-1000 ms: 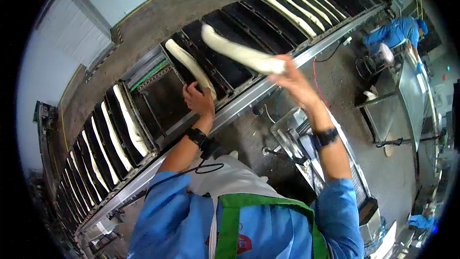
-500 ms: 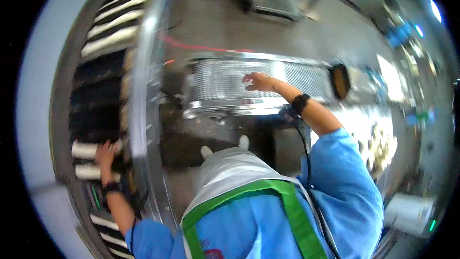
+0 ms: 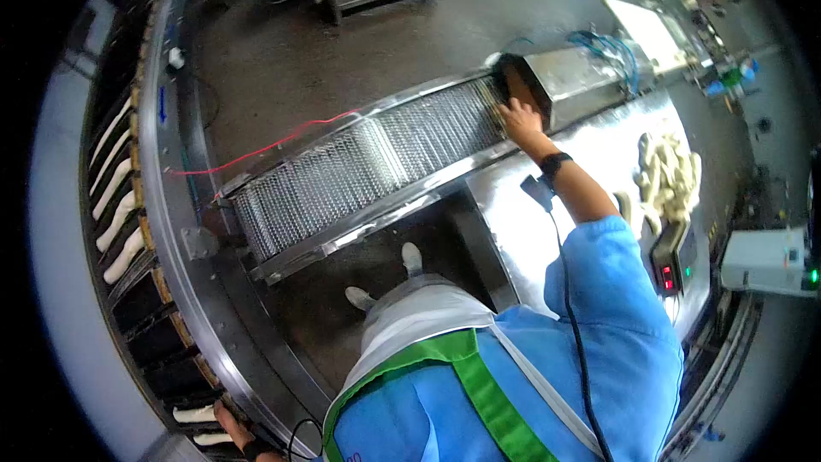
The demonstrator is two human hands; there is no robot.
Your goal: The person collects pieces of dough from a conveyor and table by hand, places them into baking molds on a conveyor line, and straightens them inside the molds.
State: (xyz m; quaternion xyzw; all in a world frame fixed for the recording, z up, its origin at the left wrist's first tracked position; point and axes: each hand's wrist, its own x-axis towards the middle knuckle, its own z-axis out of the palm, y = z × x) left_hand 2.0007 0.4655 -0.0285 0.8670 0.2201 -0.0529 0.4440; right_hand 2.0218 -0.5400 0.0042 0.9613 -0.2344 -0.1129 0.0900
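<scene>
My right hand (image 3: 520, 120) reaches to the far end of a metal mesh conveyor (image 3: 368, 154), by the dark opening of a steel machine (image 3: 573, 81). Its fingers are spread and nothing shows in them. At the bottom left, my left hand (image 3: 231, 424) is beside the end of a long pale dough strip (image 3: 195, 414) in a black tray of the long line. Its fingers are partly hidden, so I cannot tell whether it grips the strip. Several more dough strips (image 3: 113, 181) lie in trays farther up the line.
A steel table (image 3: 530, 231) on the right bears a pile of pale dough pieces (image 3: 669, 173) and a small device with red digits (image 3: 669, 275). The line's metal rail (image 3: 175, 231) runs down the left. A red cord (image 3: 282, 147) lies beyond the conveyor; a white machine (image 3: 761, 261) stands far right.
The view has turned right. My right hand, which held a dough strip one second ago, is now empty at the conveyor's far end. My left hand remains by the trays, now near the view's bottom edge.
</scene>
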